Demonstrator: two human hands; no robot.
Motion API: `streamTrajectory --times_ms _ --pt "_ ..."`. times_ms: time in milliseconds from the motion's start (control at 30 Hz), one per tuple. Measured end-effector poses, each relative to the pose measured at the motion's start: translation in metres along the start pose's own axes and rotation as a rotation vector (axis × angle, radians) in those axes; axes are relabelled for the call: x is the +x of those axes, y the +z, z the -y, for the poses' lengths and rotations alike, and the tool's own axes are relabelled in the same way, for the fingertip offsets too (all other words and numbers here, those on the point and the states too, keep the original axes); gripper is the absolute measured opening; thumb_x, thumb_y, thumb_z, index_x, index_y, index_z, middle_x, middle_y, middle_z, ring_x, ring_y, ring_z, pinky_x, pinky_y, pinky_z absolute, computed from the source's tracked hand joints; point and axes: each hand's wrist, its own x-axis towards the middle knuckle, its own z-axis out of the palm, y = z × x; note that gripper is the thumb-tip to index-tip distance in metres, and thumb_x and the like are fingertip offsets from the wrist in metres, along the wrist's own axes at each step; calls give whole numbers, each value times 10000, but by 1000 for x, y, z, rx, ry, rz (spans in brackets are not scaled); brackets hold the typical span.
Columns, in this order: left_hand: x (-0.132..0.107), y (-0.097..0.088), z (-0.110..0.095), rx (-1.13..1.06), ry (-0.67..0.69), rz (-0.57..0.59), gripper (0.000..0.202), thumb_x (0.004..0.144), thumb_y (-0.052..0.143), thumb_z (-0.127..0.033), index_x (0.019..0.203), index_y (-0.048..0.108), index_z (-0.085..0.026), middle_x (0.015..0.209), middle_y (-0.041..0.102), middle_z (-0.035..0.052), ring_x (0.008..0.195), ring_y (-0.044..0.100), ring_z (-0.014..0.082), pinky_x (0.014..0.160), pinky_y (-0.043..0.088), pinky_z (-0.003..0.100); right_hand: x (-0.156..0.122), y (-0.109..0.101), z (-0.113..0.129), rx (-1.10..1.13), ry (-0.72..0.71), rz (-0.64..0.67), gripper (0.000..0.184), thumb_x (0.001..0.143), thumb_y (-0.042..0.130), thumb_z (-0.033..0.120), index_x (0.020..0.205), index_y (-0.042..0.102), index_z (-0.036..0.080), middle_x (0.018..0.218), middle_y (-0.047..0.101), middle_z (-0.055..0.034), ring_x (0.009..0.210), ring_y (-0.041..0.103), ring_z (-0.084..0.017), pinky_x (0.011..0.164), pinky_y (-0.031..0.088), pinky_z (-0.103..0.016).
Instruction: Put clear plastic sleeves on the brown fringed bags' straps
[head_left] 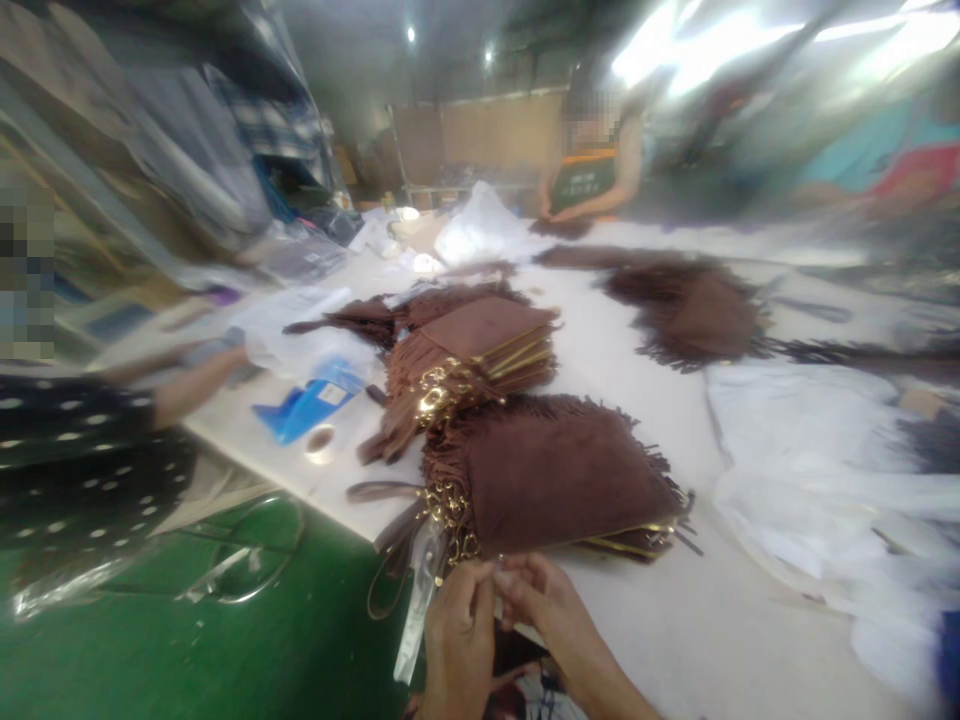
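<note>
My left hand (pixel 459 630) and my right hand (pixel 541 602) meet at the near table edge, fingertips pinched together. Whatever sits between the fingers is too small and blurred to make out. A dark brown piece (pixel 517 648) shows below and between them. Just beyond lies a stack of dark brown fringed suede pouches (pixel 562 475) with gold zippers. Gold clasps (pixel 450 510) and wrist straps hang at its left side, beside a clear and white plastic strip (pixel 414 620). Behind it rests a second stack of lighter brown pouches (pixel 480 335).
A blue plastic packet (pixel 311 405) and a tape roll (pixel 320 443) lie on the left. More fringed brown pieces (pixel 690 310) and white bags (pixel 810 440) are to the right. One person's arm (pixel 199 385) reaches in from the left; another person (pixel 592 180) works across the table.
</note>
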Motion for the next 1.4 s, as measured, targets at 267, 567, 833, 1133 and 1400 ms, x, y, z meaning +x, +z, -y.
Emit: streamTrajectory --times_ms 267,567,833,1133,1400 --pt "-2 3 -3 -47 -29 -9 210 848 555 -389 828 680 -222 812 701 55 785 631 224 746 452 306 4 -1 0 -215 -151 -80 408 742 679 542 776 600 143 564 595 16 433 516 -107 460 424 -234" --pt "9 5 12 -692 -462 101 444 631 796 -450 905 664 -128 773 714 86 681 646 183 643 485 263 4 -1 -3 -277 -183 -77 401 802 604 556 774 599 156 558 565 27 436 503 -107 461 423 -228" --pt "-1 -7 7 -792 -646 306 502 685 719 -576 900 686 -124 736 693 89 568 613 148 587 486 264 3 -3 -7 -248 -118 -79 390 801 606 544 782 598 154 534 511 45 419 412 -79 395 316 -192" --pt "7 -10 3 -400 -350 271 499 776 573 -621 822 701 -141 706 686 70 664 609 197 629 467 280 6 -7 -5 -236 -164 -73 379 794 626 521 750 645 145 572 540 19 511 476 -109 486 377 -212" --pt "6 -12 -13 -258 -241 293 478 854 464 -569 859 708 -158 775 701 64 796 622 241 736 469 301 -1 -5 1 -256 -204 -97 377 831 586 513 733 631 152 646 570 1 617 534 -141 585 446 -231"
